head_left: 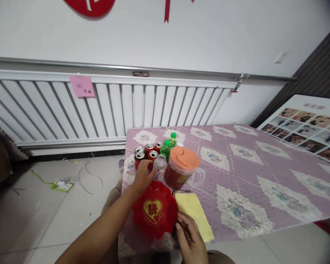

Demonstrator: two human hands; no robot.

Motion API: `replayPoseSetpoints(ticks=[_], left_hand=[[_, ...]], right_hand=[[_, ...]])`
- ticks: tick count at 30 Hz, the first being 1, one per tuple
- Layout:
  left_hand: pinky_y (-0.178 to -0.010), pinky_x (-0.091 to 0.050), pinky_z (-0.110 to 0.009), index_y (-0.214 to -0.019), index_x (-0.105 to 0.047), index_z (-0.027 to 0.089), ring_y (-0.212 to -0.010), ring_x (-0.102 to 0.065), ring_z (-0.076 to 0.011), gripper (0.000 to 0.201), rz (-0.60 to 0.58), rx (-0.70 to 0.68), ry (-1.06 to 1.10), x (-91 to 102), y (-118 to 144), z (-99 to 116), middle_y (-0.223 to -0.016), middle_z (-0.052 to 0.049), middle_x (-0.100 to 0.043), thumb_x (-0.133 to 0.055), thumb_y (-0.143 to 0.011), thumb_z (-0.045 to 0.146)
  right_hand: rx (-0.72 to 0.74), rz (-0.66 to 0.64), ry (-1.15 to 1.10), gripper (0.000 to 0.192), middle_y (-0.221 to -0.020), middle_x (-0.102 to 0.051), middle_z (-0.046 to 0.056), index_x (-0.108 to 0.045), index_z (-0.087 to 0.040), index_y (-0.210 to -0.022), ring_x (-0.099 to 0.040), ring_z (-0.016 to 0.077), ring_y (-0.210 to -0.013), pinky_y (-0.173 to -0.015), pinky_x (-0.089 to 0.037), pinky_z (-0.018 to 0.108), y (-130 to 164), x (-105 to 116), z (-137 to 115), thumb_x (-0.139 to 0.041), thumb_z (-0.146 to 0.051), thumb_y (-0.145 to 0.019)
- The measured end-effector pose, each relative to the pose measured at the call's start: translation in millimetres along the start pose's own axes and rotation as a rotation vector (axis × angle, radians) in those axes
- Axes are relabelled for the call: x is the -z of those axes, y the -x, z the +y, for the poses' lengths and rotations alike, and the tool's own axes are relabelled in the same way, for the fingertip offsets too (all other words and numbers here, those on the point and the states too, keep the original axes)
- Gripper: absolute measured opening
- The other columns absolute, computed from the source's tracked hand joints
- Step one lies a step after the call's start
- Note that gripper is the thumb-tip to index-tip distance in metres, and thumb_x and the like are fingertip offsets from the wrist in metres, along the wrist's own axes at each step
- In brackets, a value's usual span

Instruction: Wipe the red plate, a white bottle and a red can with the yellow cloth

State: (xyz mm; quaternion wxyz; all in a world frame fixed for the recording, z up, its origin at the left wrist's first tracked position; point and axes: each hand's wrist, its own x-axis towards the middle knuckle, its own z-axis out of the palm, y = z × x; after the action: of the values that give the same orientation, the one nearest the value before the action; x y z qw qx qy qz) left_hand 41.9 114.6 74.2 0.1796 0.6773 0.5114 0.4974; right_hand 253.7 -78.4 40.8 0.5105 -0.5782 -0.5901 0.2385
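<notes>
My left hand (144, 176) has its fingers bent against the left side of an uncapped clear plastic bottle (160, 168). Just in front lies a red scalloped plate (155, 214) with a gold heart design. At its right rim, the thumb and fingers of my right hand (191, 238) are closed on the edge. Several red drink cans (153, 155) and two green-capped bottles (166, 147) cluster behind the clear bottle. Right beside it stands a jug (178, 174) of brown liquid with an orange lid (184, 157). A folded yellow cloth (196, 216) lies right of the plate.
A purple quilted cloth with white flower diamonds (244, 179) covers the table. Behind it runs a white radiator (154, 104). A photo board (305, 124) leans at the right. On the floor to the left lie a power strip (62, 186) and loose cables (81, 176).
</notes>
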Motion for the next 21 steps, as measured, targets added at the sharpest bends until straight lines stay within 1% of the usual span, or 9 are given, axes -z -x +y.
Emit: replayPoseSetpoints(ticks=[2,3,6,8,11,14,18,21], left_hand=[[-0.095,-0.053,-0.040,-0.106,-0.066,0.019,-0.103,-0.063,-0.0223,0.023,-0.038,0.081,-0.112,19.8,3.3,-17.3,-0.108,-0.008,-0.067,-0.062,-0.084,0.017],[-0.092,-0.054,-0.040,-0.105,-0.066,0.018,-0.098,-0.064,-0.0217,0.021,-0.044,0.122,-0.143,29.6,5.4,-27.1,-0.106,-0.008,-0.068,-0.060,-0.085,0.016],[-0.088,-0.056,-0.039,-0.105,-0.069,0.016,-0.090,-0.066,-0.0210,0.024,-0.094,0.198,-0.201,52.5,14.0,-54.1,-0.104,-0.010,-0.070,-0.058,-0.084,0.013],[-0.090,-0.055,-0.039,-0.109,-0.070,0.015,-0.092,-0.068,-0.0219,0.031,-0.160,0.220,-0.228,59.4,20.9,-66.4,-0.106,-0.010,-0.071,-0.063,-0.079,0.012],[-0.096,-0.053,-0.038,-0.118,-0.070,0.016,-0.102,-0.068,-0.0243,0.046,-0.259,0.220,-0.256,59.7,30.5,-75.6,-0.115,-0.012,-0.070,-0.071,-0.072,0.011],[-0.099,-0.050,-0.037,-0.122,-0.069,0.017,-0.107,-0.067,-0.0265,0.049,-0.320,0.215,-0.279,56.0,36.1,-78.4,-0.118,-0.013,-0.069,-0.073,-0.073,0.014],[-0.097,-0.051,-0.038,-0.120,-0.070,0.017,-0.106,-0.067,-0.0277,0.045,-0.340,0.226,-0.299,53.9,38.0,-78.9,-0.116,-0.014,-0.069,-0.071,-0.075,0.014],[-0.098,-0.051,-0.039,-0.119,-0.069,0.015,-0.108,-0.066,-0.0276,0.043,-0.322,0.234,-0.298,54.6,38.0,-76.3,-0.116,-0.014,-0.068,-0.070,-0.076,0.016]], right_hand=[[-0.003,-0.004,-0.007,0.029,-0.118,-0.073,0.013,-0.074,-0.023,-0.113,-0.071,0.0254,-0.108,-0.095,-0.060,0.040,0.4,2.5,1.8,-0.061,-0.040,-0.093],[-0.004,-0.007,-0.011,0.029,-0.118,-0.073,0.013,-0.074,-0.024,-0.113,-0.071,0.0254,-0.108,-0.094,-0.060,0.040,0.4,3.3,2.1,-0.061,-0.040,-0.093],[-0.023,-0.013,-0.021,0.029,-0.118,-0.073,0.013,-0.074,-0.024,-0.113,-0.072,0.0252,-0.106,-0.093,-0.060,0.039,0.3,2.5,0.3,-0.061,-0.040,-0.093],[-0.029,-0.022,-0.019,0.028,-0.118,-0.073,0.012,-0.074,-0.024,-0.112,-0.072,0.0252,-0.106,-0.093,-0.060,0.039,0.1,-0.4,-2.4,-0.062,-0.040,-0.093],[-0.001,-0.032,0.004,0.027,-0.118,-0.074,0.012,-0.075,-0.024,-0.110,-0.071,0.0256,-0.109,-0.093,-0.060,0.038,0.1,-5.4,-7.3,-0.062,-0.040,-0.092],[0.032,-0.037,0.032,0.028,-0.118,-0.074,0.013,-0.075,-0.023,-0.111,-0.071,0.0259,-0.111,-0.094,-0.060,0.039,0.8,-8.0,-11.7,-0.062,-0.039,-0.092],[0.050,-0.030,0.045,0.027,-0.115,-0.076,0.012,-0.076,-0.023,-0.109,-0.072,0.0263,-0.109,-0.094,-0.060,0.039,2.3,-6.9,-15.5,-0.062,-0.040,-0.092],[0.060,-0.032,0.045,0.026,-0.114,-0.076,0.012,-0.076,-0.024,-0.108,-0.073,0.0258,-0.108,-0.092,-0.061,0.038,3.0,-5.6,-17.2,-0.062,-0.039,-0.092]])
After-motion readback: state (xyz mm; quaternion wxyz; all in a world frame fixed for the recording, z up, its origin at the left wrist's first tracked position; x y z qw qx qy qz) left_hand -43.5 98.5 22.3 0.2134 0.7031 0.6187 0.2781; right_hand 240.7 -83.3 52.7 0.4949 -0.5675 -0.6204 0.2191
